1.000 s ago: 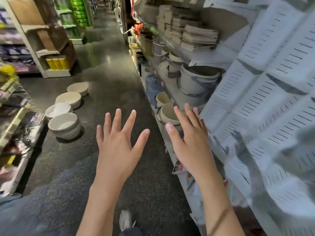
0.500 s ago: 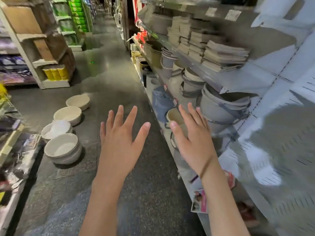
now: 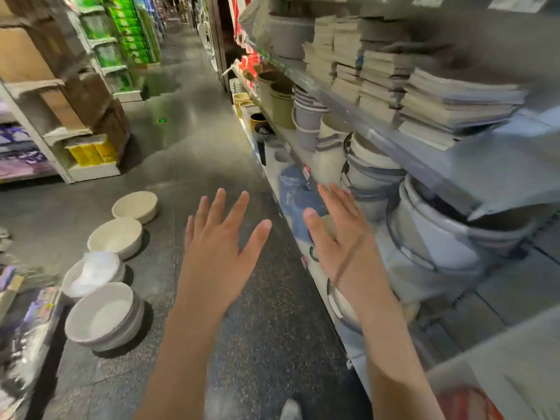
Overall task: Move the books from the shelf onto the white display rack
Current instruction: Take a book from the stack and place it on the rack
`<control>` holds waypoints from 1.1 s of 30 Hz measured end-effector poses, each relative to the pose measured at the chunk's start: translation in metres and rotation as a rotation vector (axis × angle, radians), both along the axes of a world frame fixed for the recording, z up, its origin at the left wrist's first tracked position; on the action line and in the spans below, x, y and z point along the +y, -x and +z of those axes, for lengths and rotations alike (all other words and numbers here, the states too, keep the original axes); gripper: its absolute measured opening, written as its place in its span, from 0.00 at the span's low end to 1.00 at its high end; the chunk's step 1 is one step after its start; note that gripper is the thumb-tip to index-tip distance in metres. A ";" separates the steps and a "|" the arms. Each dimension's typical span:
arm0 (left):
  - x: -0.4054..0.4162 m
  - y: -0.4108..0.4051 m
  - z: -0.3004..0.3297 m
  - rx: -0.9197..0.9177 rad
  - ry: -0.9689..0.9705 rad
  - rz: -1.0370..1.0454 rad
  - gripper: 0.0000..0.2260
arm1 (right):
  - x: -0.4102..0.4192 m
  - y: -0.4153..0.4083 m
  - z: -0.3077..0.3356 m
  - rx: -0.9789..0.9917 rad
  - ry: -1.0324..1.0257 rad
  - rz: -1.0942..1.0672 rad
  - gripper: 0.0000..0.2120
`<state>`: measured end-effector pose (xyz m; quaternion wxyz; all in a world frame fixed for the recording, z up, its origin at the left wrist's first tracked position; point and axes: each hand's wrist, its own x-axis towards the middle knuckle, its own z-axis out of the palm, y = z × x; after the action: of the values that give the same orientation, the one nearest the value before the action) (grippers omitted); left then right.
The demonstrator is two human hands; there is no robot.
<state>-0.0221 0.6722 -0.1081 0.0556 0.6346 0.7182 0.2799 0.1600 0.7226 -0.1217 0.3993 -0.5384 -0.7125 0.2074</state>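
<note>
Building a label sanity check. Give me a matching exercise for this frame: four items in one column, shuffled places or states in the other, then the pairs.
Column 1:
1. book stacks
2. stacked bowls
3. left hand
4. yellow boxes

Column 2:
A. on the aisle floor, left
B. fingers spread, holding nothing
C. on the right-side shelf, above the buckets
D. low shelf across the aisle

Pairs: 1-C, 2-A, 3-B, 4-D

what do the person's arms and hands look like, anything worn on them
Both forearms are bare, with no sleeves in view. The left hand shows no ring, watch or glove. The right hand has a thin dark band across the wrist; its fingers look bare too.
</note>
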 end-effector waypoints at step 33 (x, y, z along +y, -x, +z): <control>0.639 0.183 0.021 -0.111 0.000 -0.445 0.38 | 0.557 0.189 0.033 -0.021 -0.032 -0.381 0.35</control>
<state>-0.2054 1.3111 -0.0866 0.1554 0.7610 0.5564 0.2952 -0.0295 1.2795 -0.0890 0.4323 -0.6595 -0.6050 0.1107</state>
